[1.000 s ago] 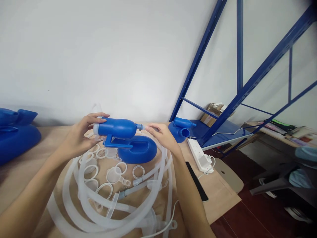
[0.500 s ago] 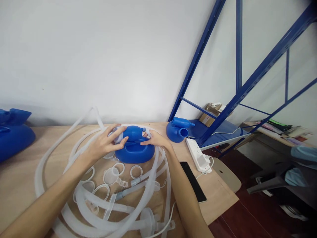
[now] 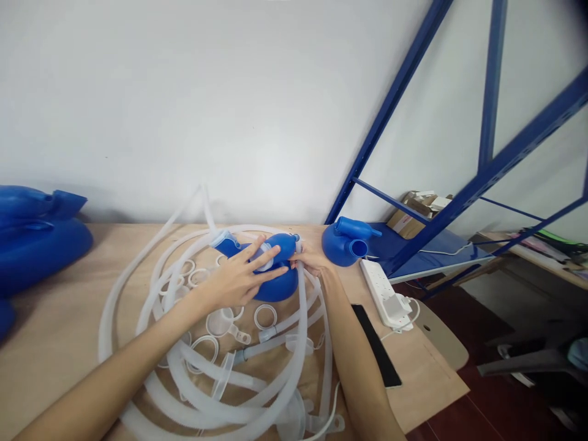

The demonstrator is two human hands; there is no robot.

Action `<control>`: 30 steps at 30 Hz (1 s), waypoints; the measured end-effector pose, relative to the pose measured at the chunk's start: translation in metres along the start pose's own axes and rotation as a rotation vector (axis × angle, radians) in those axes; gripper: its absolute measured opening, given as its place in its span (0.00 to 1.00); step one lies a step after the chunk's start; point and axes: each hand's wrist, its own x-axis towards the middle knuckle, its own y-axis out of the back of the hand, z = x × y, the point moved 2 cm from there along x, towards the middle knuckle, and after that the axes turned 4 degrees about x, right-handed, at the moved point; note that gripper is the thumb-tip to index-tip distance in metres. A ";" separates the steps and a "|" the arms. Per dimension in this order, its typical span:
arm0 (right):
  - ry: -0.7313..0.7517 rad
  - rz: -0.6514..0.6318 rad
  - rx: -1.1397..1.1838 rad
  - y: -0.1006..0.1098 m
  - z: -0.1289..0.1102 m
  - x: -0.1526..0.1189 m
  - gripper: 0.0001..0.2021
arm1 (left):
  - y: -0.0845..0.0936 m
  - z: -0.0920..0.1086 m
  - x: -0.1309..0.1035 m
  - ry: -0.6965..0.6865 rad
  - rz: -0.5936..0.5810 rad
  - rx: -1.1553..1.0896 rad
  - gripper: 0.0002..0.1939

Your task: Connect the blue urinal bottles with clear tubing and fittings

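A blue plastic bottle (image 3: pixel 275 286) with a bulging upper part and a small nozzle sits on the wooden table. Across it lies my left hand (image 3: pixel 243 274), fingers spread, over a translucent round cap (image 3: pixel 263 256) on the upper part. Behind that hand the bottle's wide mouth (image 3: pixel 225 242) points left. My right hand (image 3: pixel 310 260) is closed around a translucent corrugated hose (image 3: pixel 302 306) beside the nozzle. Whether the hose end is seated on the nozzle cannot be made out. Coiled hoses lie in front, with several translucent rings and a lid (image 3: pixel 220 321) among them.
Another blue bottle (image 3: pixel 340 246) stands at the back right. More blue bottles (image 3: pixel 41 239) are at the left. A power strip (image 3: pixel 383 297) and a dark phone-like slab (image 3: pixel 376 346) lie by the right table edge. A blue metal rack (image 3: pixel 404 251) stands beyond.
The bottle has turned, and its mouth now shows at the left. My left hand has shifted right and spread its fingers. My right hand stays by the nozzle. The view has swung slightly left.
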 end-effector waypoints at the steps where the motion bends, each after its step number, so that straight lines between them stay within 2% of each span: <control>1: -0.003 0.004 0.005 0.001 0.000 0.000 0.23 | -0.001 0.002 0.001 -0.003 0.012 -0.032 0.37; 4: -0.008 0.005 0.007 0.000 -0.001 -0.002 0.25 | -0.001 0.002 0.002 0.004 0.096 -0.134 0.39; 8: -0.008 -0.008 -0.007 -0.005 -0.007 -0.004 0.25 | 0.002 -0.007 -0.006 0.221 0.298 -0.316 0.44; 11: -0.003 -0.005 -0.018 -0.007 -0.009 -0.004 0.29 | 0.001 -0.012 -0.009 0.344 0.334 -0.394 0.42; 13: -0.008 0.003 -0.034 -0.005 -0.009 -0.003 0.28 | -0.002 -0.010 -0.008 0.328 0.313 -0.377 0.39; 17: -0.033 0.029 -0.075 -0.002 -0.008 -0.001 0.24 | -0.011 0.000 -0.005 0.183 0.297 -0.241 0.33; 20: -0.034 0.050 -0.081 -0.001 -0.010 -0.001 0.24 | -0.015 -0.006 -0.008 0.236 0.241 -0.272 0.34; 24: -0.037 0.068 -0.047 0.001 -0.009 -0.003 0.27 | -0.015 -0.034 -0.018 0.402 0.106 -0.324 0.47; 27: -0.032 0.088 -0.019 0.006 -0.008 -0.003 0.28 | -0.013 -0.049 -0.019 0.364 -0.086 -0.265 0.43; 30: -0.026 0.094 -0.008 0.009 -0.008 -0.005 0.29 | -0.012 -0.052 -0.007 0.326 -0.265 -0.240 0.40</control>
